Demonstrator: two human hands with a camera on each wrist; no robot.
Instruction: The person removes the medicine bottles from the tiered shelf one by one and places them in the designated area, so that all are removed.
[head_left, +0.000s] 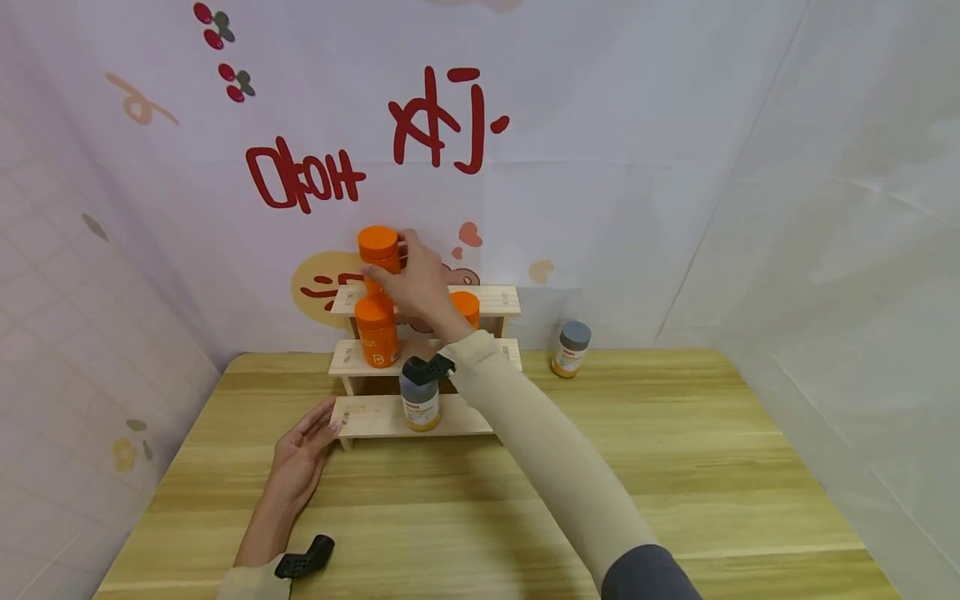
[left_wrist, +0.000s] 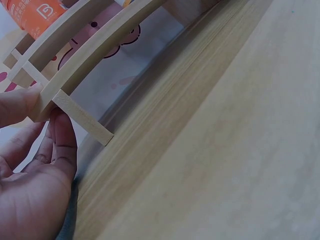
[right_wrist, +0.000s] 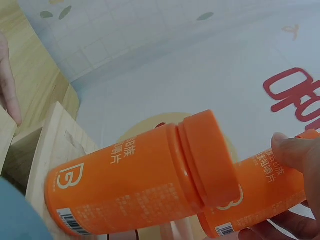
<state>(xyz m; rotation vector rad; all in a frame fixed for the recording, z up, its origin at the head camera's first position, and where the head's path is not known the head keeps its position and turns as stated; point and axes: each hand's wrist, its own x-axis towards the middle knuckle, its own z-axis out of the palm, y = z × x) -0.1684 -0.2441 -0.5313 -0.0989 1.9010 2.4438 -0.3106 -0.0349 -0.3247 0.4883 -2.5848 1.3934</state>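
An orange bottle [head_left: 378, 254], judged light, rigid and smooth, is grasped around its body by the right hand [head_left: 420, 283]; the wooden rack [head_left: 375, 417] is touched by the straight-fingered left hand [head_left: 300, 454].

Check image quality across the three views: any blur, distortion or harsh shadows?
Head view: evenly lit, soft shadows, sharp; the wall edges bow from the wide lens. Left wrist view: the wooden rack curves strongly and the left hand is soft, very close. Right wrist view: the orange bottle is crisp, its label readable; right hand's fingertips slightly blurred.
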